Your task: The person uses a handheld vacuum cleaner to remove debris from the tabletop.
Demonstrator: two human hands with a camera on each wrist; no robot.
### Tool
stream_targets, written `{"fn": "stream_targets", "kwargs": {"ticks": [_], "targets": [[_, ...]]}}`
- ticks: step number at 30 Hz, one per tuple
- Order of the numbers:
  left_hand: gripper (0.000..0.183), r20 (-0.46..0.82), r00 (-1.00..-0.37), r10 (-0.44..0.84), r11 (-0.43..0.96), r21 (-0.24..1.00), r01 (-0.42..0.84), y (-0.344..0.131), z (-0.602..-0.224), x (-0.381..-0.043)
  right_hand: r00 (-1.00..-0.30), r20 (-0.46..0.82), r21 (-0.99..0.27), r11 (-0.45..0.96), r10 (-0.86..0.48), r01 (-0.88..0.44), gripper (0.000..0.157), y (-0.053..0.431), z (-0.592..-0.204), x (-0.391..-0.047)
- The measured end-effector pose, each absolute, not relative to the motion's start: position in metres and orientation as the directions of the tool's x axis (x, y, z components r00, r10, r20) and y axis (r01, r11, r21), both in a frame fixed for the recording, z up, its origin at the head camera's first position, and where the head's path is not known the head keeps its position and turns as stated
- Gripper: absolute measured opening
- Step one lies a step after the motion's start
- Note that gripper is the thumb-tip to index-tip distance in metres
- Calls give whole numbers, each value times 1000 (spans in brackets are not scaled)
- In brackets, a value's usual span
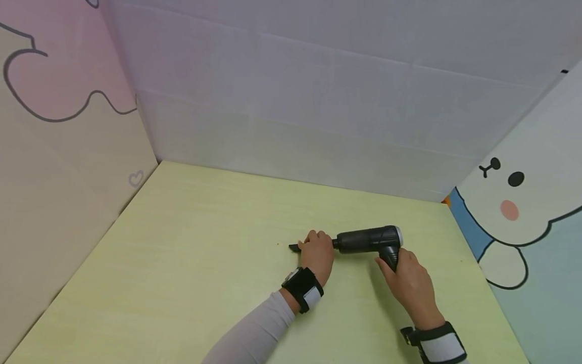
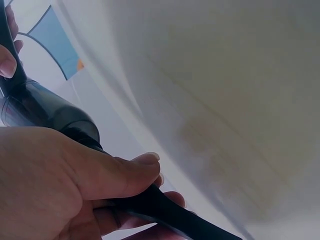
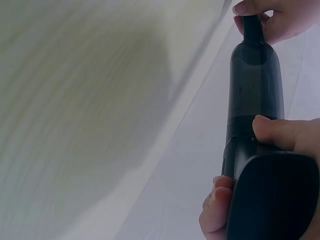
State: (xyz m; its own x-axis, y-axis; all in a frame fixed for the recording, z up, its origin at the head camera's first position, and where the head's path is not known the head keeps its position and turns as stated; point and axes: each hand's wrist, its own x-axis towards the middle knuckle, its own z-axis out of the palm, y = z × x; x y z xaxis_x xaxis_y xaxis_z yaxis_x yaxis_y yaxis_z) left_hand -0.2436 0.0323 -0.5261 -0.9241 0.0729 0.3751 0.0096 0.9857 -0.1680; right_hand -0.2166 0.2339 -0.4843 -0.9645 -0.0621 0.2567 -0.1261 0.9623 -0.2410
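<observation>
A black pistol-shaped handheld vacuum cleaner point(image 1: 364, 240) is held over the table, its barrel pointing left. My right hand point(image 1: 413, 285) grips its handle, which angles down at the right end. At the other end, my left hand point(image 1: 317, 257) pinches the narrow black nozzle point(image 2: 182, 218) between thumb and fingers, and the slanted tip sticks out beyond them. The smoky see-through dust cup point(image 3: 256, 82) shows between the two hands in the right wrist view. The left wrist view also catches part of the right hand's fingers point(image 2: 7, 65) on the handle.
A pale yellow tabletop point(image 1: 182, 242) lies under both hands. A white sheet wall point(image 1: 318, 111) rises behind it. Printed panels stand at the sides, a pink and cream one point(image 1: 68, 167) on the left and one with a cartoon animal point(image 1: 536, 217) on the right.
</observation>
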Motion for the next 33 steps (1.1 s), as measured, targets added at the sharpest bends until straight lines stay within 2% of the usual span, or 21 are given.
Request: {"fn": "stream_targets", "kwargs": {"ticks": [33], "targets": [[15, 364, -930, 49, 993, -118, 6, 33, -520, -235, -955, 287, -228, 963, -72, -141, 52, 234, -485, -209]]}}
